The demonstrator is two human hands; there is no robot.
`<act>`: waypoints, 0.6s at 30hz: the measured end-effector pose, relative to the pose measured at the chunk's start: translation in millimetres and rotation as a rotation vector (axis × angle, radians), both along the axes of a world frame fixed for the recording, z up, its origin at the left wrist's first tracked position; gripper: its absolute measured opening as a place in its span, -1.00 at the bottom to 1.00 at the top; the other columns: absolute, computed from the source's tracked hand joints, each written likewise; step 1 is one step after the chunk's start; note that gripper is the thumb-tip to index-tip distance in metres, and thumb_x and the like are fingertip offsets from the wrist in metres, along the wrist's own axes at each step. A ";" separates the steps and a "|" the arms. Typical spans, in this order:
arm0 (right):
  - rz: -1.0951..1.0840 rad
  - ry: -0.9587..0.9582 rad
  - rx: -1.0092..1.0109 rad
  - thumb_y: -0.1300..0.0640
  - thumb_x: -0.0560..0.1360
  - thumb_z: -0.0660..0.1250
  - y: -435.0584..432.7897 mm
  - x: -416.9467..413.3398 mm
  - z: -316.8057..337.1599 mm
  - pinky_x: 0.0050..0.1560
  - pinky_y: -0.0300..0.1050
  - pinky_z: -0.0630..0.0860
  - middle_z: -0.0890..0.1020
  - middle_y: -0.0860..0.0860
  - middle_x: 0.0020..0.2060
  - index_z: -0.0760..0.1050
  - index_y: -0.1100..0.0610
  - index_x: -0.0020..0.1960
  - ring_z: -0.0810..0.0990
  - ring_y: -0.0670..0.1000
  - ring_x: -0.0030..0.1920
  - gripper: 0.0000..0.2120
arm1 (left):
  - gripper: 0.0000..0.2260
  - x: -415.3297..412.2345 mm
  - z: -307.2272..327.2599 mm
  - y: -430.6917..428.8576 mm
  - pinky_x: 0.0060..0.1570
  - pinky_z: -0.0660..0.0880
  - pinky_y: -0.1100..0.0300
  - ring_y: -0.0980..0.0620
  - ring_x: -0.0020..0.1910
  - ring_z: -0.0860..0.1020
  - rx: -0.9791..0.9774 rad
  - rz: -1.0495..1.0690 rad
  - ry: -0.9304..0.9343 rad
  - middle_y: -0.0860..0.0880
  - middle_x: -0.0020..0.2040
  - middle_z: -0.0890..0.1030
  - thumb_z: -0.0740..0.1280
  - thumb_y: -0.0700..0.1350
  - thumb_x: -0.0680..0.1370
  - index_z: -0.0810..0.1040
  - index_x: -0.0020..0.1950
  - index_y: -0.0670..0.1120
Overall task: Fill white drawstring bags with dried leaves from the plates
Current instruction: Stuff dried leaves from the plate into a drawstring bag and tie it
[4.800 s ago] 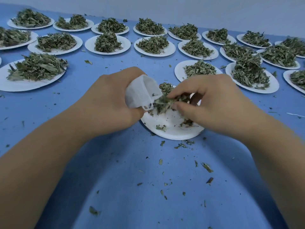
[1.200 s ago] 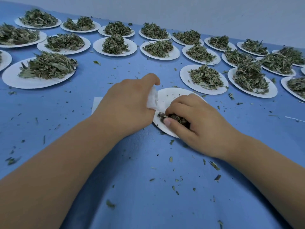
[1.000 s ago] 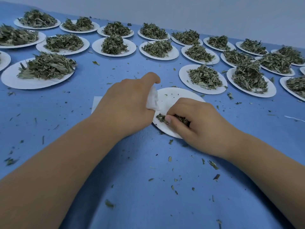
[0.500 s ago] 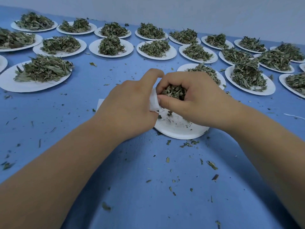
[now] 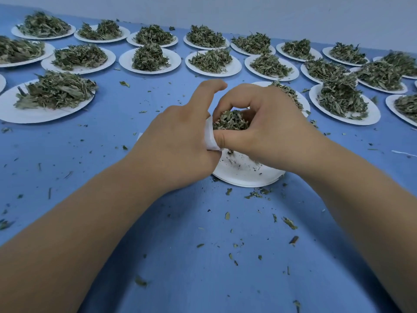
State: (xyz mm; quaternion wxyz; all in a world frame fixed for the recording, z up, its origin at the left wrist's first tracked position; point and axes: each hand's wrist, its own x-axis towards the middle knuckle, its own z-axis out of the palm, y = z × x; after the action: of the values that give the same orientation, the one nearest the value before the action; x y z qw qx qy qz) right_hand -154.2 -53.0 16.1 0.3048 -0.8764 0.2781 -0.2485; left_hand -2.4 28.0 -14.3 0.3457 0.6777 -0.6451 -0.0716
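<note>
My left hand [image 5: 178,141] grips a white drawstring bag [image 5: 210,138], of which only the rim shows between my hands. My right hand [image 5: 268,132] is curled round a clump of dried leaves [image 5: 230,119] and holds it at the bag's mouth, thumb against the bag's rim. Below both hands lies a white plate [image 5: 246,177] that carries only crumbs and small leaf bits. Most of the bag is hidden behind my left hand.
Several white plates heaped with dried leaves stand in rows across the far half of the blue table [image 5: 203,256], among them one at left [image 5: 45,102] and one at right [image 5: 343,105]. Loose leaf bits are scattered on the cloth. A wall runs behind.
My right hand scooped the leaves off the near plate, lifted them and brought them to the bag's mouth. The left hand stayed in place with the bag.
</note>
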 end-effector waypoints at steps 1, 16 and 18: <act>0.012 -0.001 0.020 0.05 0.39 0.60 -0.6 -1.2 1.2 -0.33 -0.42 0.38 0.59 -0.22 -0.19 0.60 -0.18 -0.17 0.54 -0.27 -0.37 -0.79 | -0.25 -0.5 -0.3 0.0 -0.22 0.54 -0.09 0.06 -0.23 0.57 0.013 -0.007 0.001 0.09 -0.21 0.60 0.41 -0.08 0.39 0.14 0.48 0.24; 0.080 -0.067 0.114 0.14 0.38 0.62 -3.6 -9.7 -1.6 -0.43 -0.31 0.36 0.59 -0.13 -0.45 0.61 0.10 -0.12 0.39 -0.15 -0.53 -0.80 | -0.21 1.6 -3.1 0.2 -0.21 0.47 0.10 0.09 -0.19 0.55 0.037 -0.023 0.022 0.14 -0.14 0.52 0.48 -0.08 0.40 0.12 0.49 0.24; 0.082 -0.026 0.064 0.11 0.39 0.62 -2.6 -9.0 -2.6 -0.42 -0.34 0.28 0.50 -0.16 -0.54 0.67 0.09 -0.16 0.36 -0.14 -0.53 -0.86 | -0.20 1.3 -3.3 0.8 -0.18 0.49 0.11 0.11 -0.19 0.55 0.036 -0.033 0.018 0.16 -0.16 0.52 0.48 -0.10 0.40 0.13 0.50 0.22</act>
State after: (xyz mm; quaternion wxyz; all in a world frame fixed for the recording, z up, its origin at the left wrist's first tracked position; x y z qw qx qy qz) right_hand -163.2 -55.6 13.6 0.3463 -0.8734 0.2459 -0.2383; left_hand -1.1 28.8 -17.6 0.3378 0.6724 -0.6517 -0.0951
